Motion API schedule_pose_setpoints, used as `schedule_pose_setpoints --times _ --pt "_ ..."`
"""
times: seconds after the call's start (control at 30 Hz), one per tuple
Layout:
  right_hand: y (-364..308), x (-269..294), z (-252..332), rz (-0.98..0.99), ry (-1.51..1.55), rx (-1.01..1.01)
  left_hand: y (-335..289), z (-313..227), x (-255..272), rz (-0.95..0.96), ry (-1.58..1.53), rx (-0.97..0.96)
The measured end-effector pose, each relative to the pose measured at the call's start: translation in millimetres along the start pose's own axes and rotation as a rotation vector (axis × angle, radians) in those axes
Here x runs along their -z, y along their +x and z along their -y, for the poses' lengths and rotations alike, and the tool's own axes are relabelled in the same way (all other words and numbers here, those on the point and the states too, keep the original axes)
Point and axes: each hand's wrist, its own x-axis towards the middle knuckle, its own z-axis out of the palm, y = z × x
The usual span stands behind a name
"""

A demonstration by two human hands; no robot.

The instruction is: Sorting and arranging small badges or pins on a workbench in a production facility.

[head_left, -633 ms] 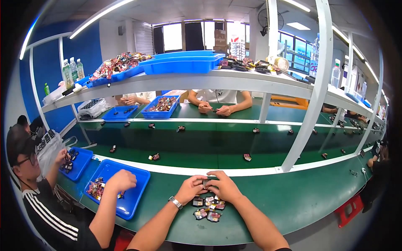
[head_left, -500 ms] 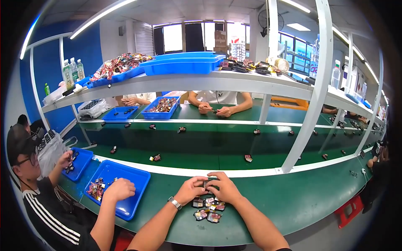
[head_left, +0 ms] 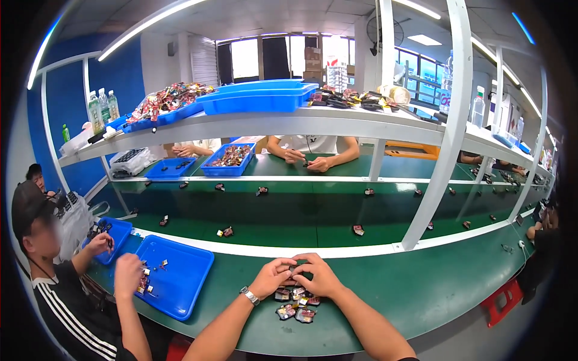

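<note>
- One dark part (head_left: 293, 269), mostly hidden, is being clamped between fingertips of the left hand (head_left: 272, 280) and right hand (head_left: 318, 278).
- Black-edged circuit modules (head_left: 298, 305) are lying just nearer the body, on the green worktop (head_left: 415, 286).

One dark piece (head_left: 292, 269) sits between the hands (head_left: 271, 281), beside clustered black-edged modules (head_left: 305, 315).

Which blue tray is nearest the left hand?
The blue tray directly left of the left hand, on the near bench; other blue trays lie farther left, across, or on the shelf.
</note>
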Motion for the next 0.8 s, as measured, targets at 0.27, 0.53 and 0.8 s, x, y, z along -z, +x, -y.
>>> schedule_pose_setpoints --times 0.27,0.53,0.8 --pt "0.7 -8.8 5.7 -0.132 -0.056 -0.027 1.5 2.0 4.1 -0.03 -0.057 0.02" --pt "-0.3 -14.0 5.1 -0.153 -0.069 -0.036 2.0 3.0 5.7 -0.041 -0.079 0.032" --pt "-2.5 -19.6 -5.0 -0.174 -0.009 -0.066 1.7 1.7 4.0 -0.052 -0.098 0.018"
